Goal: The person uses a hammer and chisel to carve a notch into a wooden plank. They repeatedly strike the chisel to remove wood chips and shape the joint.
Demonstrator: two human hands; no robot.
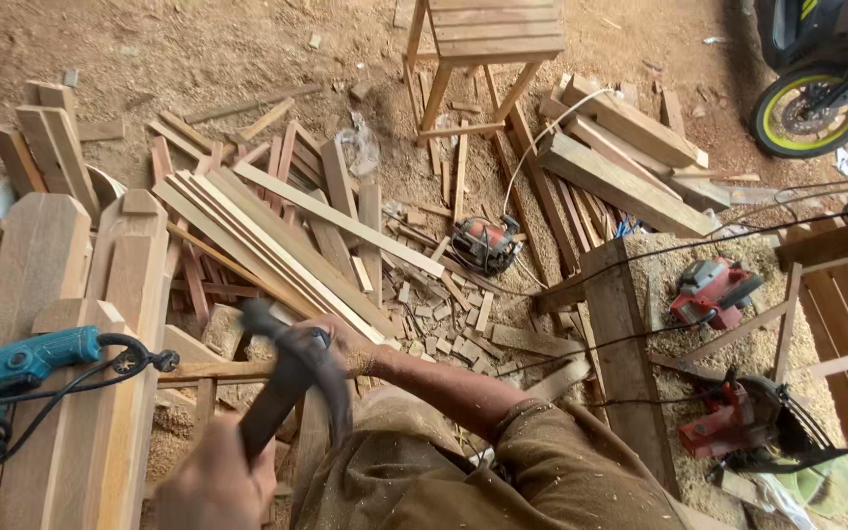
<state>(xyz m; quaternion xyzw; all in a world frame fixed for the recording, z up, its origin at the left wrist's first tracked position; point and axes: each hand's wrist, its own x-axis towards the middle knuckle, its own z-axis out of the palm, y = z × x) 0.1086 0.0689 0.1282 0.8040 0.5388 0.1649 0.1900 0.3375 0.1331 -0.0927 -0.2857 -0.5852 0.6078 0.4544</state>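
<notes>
At six o'clock, the left hand (pixel 213 481) grips a hammer (pixel 287 378); the right hand (pixel 341 345) holds a wooden strip (pixel 213 371). Blue drill (pixel 12 368) lies at nine o'clock.

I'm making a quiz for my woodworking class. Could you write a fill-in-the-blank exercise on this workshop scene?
1. The left hand grips a ____ by its dark handle.
2. The electric drill lying on the wooden pieces at the left is ____ in colour.
3. Near the motorcycle wheel, a wooden ____ stands on the sandy ground.

Missing words: hammer; blue; stool
</notes>
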